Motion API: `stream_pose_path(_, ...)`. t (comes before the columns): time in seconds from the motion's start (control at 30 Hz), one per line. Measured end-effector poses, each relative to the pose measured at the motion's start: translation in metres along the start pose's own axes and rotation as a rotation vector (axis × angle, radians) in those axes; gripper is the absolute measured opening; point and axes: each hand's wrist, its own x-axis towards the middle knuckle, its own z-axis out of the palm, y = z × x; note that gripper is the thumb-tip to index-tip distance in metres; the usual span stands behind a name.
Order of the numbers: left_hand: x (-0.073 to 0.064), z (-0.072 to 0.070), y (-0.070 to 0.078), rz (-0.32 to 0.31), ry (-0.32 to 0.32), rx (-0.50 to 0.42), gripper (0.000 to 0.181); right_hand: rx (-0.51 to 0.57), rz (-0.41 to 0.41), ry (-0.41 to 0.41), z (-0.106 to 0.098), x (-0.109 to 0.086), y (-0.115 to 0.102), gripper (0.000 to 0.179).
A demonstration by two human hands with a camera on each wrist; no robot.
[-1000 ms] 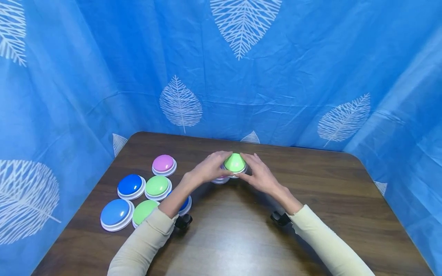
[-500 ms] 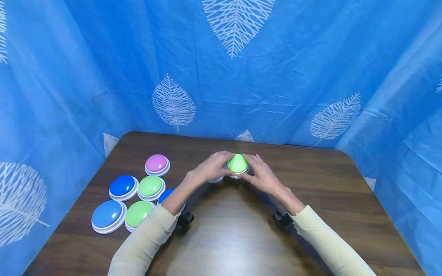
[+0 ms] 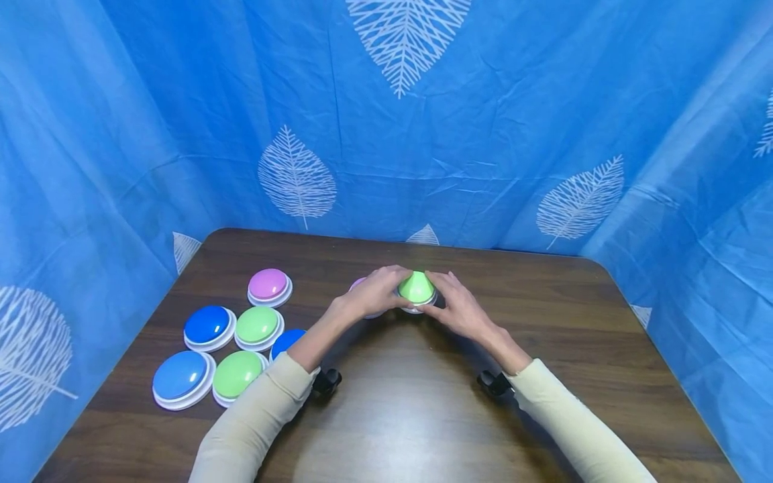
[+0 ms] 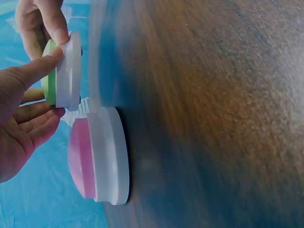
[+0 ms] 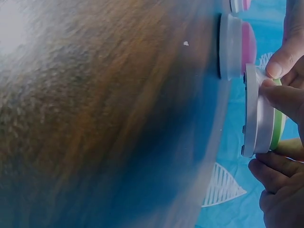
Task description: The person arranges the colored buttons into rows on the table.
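A push button with a green dome and white base [image 3: 417,288] is held between both hands at the far middle of the table. In the wrist views its underside, with small dark feet, faces the tabletop and stands clear of it. My left hand [image 3: 379,292] grips its left side by thumb and fingers, and my right hand [image 3: 457,307] grips the right side the same way. A pink button [image 4: 83,159] sits on the table just left of the held one. The left hand partly covers this pink button [image 3: 357,284] in the head view.
On the left of the wooden table [image 3: 398,416] stand several more buttons: pink [image 3: 268,284], dark blue [image 3: 207,325], light blue [image 3: 180,376] and green [image 3: 258,325]. The left forearm partly hides another blue button [image 3: 286,341]. A blue leaf-print curtain [image 3: 483,134] borders the table.
Both hands have carried the green button slightly right, away from the pink one beside it. The whole head view has shifted, so the table and other buttons appear further left.
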Motion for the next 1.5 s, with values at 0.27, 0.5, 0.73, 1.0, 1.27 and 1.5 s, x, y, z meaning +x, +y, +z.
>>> stream_pose_path(0.27, 0.002, 0.002, -0.003, -0.015, -0.022, 0.029, 0.058, -0.001, 0.014, -0.017, 0.007, 0.002, 0.004, 0.069)
stream_pose_path(0.5, 0.002, 0.005, -0.006, -0.021, -0.038, 0.049, 0.057, -0.002, 0.014, -0.036, 0.011, 0.004, 0.005, 0.068)
stream_pose_path(0.73, 0.002, 0.007, -0.007, -0.011, -0.057, 0.064, 0.053, -0.009, 0.023, -0.043, 0.017, 0.004, 0.009, 0.067)
stream_pose_path(1.0, 0.005, 0.01, -0.009, -0.002, -0.063, 0.081, 0.053, -0.012, 0.02, -0.04, 0.02, 0.004, 0.011, 0.066)
stream_pose_path(1.27, 0.009, 0.013, -0.008, 0.015, -0.052, 0.135, 0.052, -0.019, 0.033, -0.041, 0.02, 0.003, 0.015, 0.066)
stream_pose_path(1.5, 0.009, 0.015, -0.006, 0.0, -0.074, 0.141, 0.048, -0.006, 0.026, -0.055, 0.021, 0.001, 0.015, 0.066)
